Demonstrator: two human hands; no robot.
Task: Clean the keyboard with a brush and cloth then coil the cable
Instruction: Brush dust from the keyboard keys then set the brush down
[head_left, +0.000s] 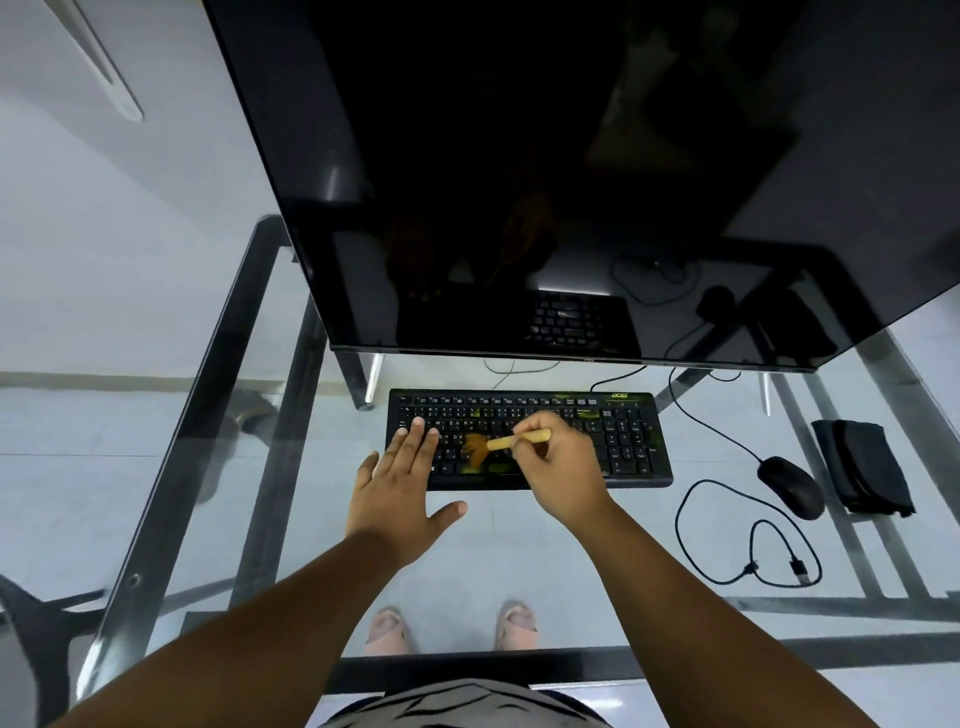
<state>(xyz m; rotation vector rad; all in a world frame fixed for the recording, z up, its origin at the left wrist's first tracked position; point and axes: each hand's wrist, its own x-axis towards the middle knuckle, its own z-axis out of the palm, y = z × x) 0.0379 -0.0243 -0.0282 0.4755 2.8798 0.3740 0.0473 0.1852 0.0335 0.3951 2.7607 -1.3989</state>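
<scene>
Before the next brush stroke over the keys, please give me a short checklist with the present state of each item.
1. Right hand has a firm grip on the brush: ok.
2. Left hand lies flat on the keyboard, steadying it: ok.
3. Bristles touch the keys: ok.
4. Cloth is within reach, folded at the right beside the mouse: ok.
5. Keys already free of dust: cannot tell.

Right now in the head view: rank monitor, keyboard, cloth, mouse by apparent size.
1. monitor
2. keyboard
3. cloth
4. mouse
The monitor sits nearest the camera, which inflates it.
</scene>
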